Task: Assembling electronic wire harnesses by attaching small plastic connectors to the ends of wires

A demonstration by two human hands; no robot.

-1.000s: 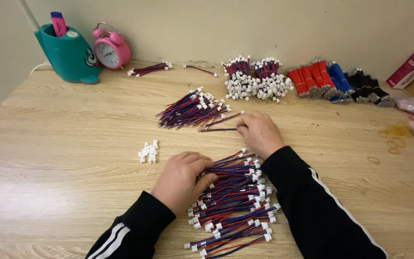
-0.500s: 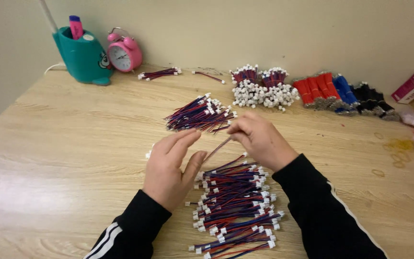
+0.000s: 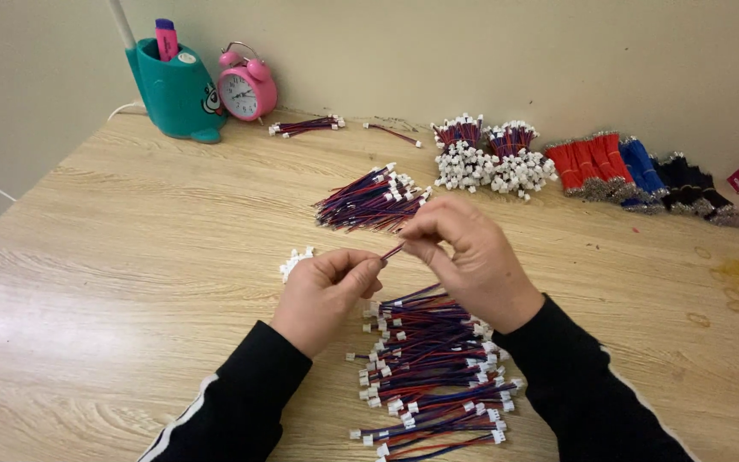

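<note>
So both hands were up off the wooden table (image 3: 130, 282) and pinching the same thin red-and-blue wire lead (image 3: 393, 251) between them. The left hand (image 3: 327, 291) had its fingertips closed on the lower end, and the right hand (image 3: 472, 261) was curled over the upper end, thumb and fingers shut on it, so the lead ran at a slant from one hand to the other. Right under the wrists sat a big pile of finished leads (image 3: 429, 368) with little white plugs on the ends, kind of fanned out toward the person. Just beyond the hands was a second bundle of wires (image 3: 369, 201), lying at an angle with its white tips pointing to the right. A small heap of loose white connectors (image 3: 294, 261) was just beside the left hand. Along the back wall there were tied bunches with white plugs (image 3: 493, 158), then red bundles (image 3: 588, 162), blue ones (image 3: 643, 167) and black ones (image 3: 686, 184). Far left corner had a teal pen holder (image 3: 173, 90) and a pink alarm clock (image 3: 245, 90) right next to it.
</note>
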